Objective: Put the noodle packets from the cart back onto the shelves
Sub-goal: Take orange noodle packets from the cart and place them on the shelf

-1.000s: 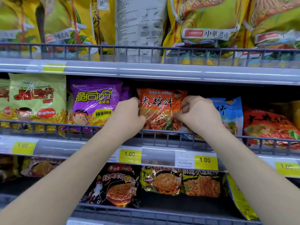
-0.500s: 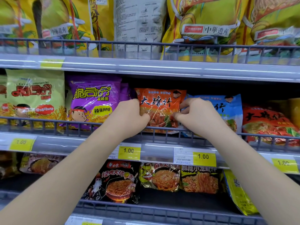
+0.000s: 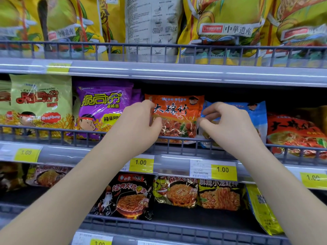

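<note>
An orange noodle packet (image 3: 177, 117) stands upright on the middle shelf behind the wire rail (image 3: 53, 133), between a purple packet (image 3: 100, 108) and a blue packet (image 3: 256, 112). My left hand (image 3: 139, 126) grips the orange packet's left edge. My right hand (image 3: 230, 124) pinches its right edge with thumb and curled fingers, just where it meets the blue packet. The cart is out of view.
A green packet (image 3: 39, 103) and a red packet (image 3: 293, 133) flank the row. Large yellow bags (image 3: 228, 23) fill the top shelf. Black packets (image 3: 131, 197) lie on the lower shelf. Yellow price tags (image 3: 223, 170) line the shelf edge.
The orange packet has settled behind the rail. My right hand has slid outward to the packet's right edge, and my left hand has stayed on the left edge.
</note>
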{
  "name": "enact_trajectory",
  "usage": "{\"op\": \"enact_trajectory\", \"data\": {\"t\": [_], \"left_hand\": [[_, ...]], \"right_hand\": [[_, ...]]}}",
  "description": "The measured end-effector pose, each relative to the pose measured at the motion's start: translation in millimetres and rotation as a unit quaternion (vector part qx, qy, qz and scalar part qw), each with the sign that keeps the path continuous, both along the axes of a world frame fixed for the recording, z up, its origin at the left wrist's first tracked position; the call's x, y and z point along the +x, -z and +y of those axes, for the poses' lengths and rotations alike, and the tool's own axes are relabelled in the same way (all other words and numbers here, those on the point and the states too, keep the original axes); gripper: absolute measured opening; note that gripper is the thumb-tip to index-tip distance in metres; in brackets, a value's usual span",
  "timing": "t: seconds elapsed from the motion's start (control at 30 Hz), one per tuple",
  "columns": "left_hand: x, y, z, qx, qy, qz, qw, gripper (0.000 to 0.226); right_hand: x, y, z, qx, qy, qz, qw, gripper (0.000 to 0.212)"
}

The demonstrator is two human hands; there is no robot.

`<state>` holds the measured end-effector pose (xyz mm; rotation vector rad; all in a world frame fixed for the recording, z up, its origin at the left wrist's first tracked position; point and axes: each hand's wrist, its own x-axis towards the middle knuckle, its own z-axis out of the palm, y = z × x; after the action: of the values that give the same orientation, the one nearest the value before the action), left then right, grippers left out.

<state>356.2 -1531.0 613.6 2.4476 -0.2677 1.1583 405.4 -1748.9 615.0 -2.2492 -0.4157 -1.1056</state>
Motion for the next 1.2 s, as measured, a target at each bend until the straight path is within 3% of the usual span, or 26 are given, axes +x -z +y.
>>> {"op": "enact_trajectory", "data": {"t": [0.13, 0.33, 0.47, 0.63, 0.87, 1.2], "left_hand": [[-13, 5, 5, -0.072, 0.073, -0.044, 0.994, 0.038], [-39, 15, 15, -0.151, 0.130, -0.084, 0.976, 0.025], [-59, 28, 31, -0.180, 0.129, -0.103, 0.970, 0.022], [-93, 52, 69, -0.202, 0.080, -0.099, 0.971, 0.024], [-168, 70, 156, -0.259, 0.010, -0.113, 0.959, 0.027], [-317, 110, 341, -0.305, -0.051, -0.135, 0.941, 0.025]], "right_hand": [[-11, 5, 3, 0.042, -0.046, -0.055, 0.997, 0.008], [-32, 13, 34, 0.078, -0.223, -0.094, 0.967, 0.005], [-37, 27, 67, 0.116, -0.383, -0.077, 0.913, 0.010], [-40, 52, 122, 0.161, -0.540, 0.008, 0.826, 0.014], [-75, 67, 227, 0.146, -0.613, 0.089, 0.772, 0.014], [-203, 89, 444, 0.077, -0.689, 0.136, 0.708, 0.024]]}}
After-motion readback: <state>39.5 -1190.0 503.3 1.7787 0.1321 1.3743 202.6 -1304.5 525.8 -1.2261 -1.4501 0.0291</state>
